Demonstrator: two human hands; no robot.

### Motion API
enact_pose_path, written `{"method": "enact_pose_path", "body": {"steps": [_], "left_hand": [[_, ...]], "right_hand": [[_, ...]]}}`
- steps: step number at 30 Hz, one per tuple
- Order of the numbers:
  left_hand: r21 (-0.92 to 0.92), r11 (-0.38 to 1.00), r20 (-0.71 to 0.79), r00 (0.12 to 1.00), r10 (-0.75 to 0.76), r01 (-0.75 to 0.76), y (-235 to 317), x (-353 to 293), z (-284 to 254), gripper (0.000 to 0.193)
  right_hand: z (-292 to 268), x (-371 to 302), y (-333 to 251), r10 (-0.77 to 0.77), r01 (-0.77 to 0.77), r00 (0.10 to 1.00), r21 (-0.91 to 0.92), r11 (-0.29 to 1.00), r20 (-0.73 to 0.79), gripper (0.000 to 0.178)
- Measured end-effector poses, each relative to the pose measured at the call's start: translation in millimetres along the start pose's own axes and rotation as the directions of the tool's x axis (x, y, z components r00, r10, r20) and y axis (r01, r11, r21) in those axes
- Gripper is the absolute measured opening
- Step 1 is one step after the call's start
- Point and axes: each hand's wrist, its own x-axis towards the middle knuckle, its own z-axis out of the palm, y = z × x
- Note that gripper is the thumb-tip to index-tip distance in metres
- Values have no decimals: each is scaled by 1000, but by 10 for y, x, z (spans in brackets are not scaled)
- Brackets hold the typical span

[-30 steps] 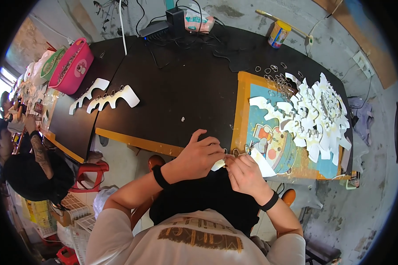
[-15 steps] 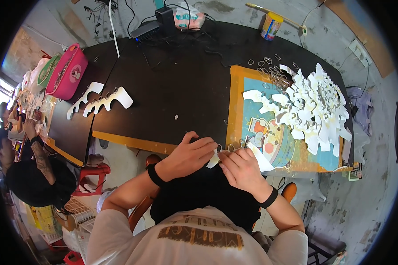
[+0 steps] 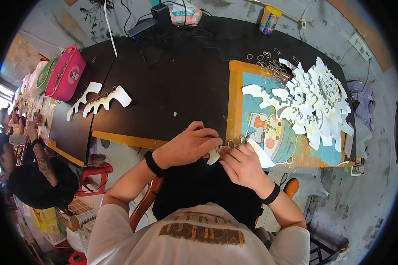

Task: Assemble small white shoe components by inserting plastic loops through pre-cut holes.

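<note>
At the table's near edge, my right hand [image 3: 242, 164] is closed on a white, scalloped strip [image 3: 262, 153] that looks like stiff card. Its broad end sticks out right of my fingers and its narrow tip shows to their left. Metal rings [image 3: 243, 139] stand up along the strip. My left hand [image 3: 191, 145] is pinched at the strip's left end, close to my right fingertips; whatever lies between its fingers is hidden. To the right lies a heap of similar white strips [image 3: 314, 106] fitted with rings. Loose metal rings [image 3: 275, 70] are scattered behind it.
Two ringed white strips [image 3: 107, 101] lie on the dark table [image 3: 163, 88] at left, near a pink basket [image 3: 66, 75]. A printed mat [image 3: 235, 97] lies under the heap. A yellow canister [image 3: 269, 20] and cables stand at the back. Another person [image 3: 40, 176] sits at far left.
My left hand has shifted slightly up and right, its fingertips now closer to my right hand over the strip's end. My right hand keeps its hold.
</note>
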Motion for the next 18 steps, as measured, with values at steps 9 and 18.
{"method": "enact_pose_path", "body": {"steps": [9,18], "left_hand": [[75,994,46,996,74,-77,-10,-88,-23,31],[115,993,24,999,32,-35,88,-75,15,27]], "right_hand": [[-6,17,-21,5,-5,1000,-13,1000,-6,22],[12,95,-25,11,-10,1000,74,997,-17,13]]}}
